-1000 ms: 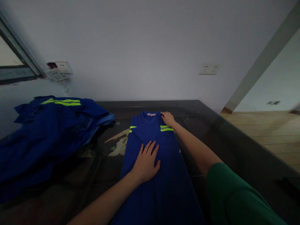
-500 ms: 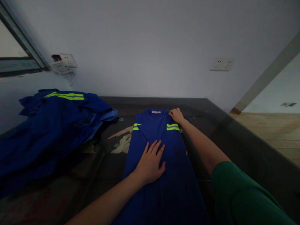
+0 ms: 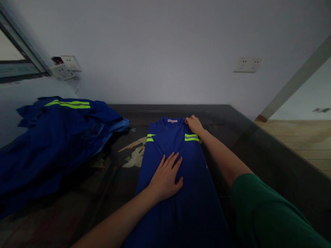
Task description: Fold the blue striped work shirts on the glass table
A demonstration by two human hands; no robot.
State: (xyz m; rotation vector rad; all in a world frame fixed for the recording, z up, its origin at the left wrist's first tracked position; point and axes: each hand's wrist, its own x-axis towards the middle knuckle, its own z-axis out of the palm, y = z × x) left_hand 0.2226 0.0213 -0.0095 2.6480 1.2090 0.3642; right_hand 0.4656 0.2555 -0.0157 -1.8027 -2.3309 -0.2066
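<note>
A dark blue work shirt (image 3: 196,172) lies lengthwise in front of me, its sides folded inward to make a long strip. Its collar, with a white label, is at the far end, and yellow-green and grey reflective bands cross both shoulders. My left hand (image 3: 167,177) rests flat on the middle of the shirt, fingers spread. At the far right, beside the collar, my right hand (image 3: 194,124) pinches the shirt's shoulder edge between closed fingers.
A heap of blue garments (image 3: 51,137) with reflective bands lies on the left of the dark glossy table (image 3: 248,144). A pale printed figure (image 3: 136,156) shows on the tabletop. Behind stands a wall with a socket plate (image 3: 248,64) and more sockets (image 3: 64,70) at left.
The view has shifted slightly. My right hand has moved slightly toward the collar, keeping hold of the shirt's edge. My left hand stays flat on the cloth.
</note>
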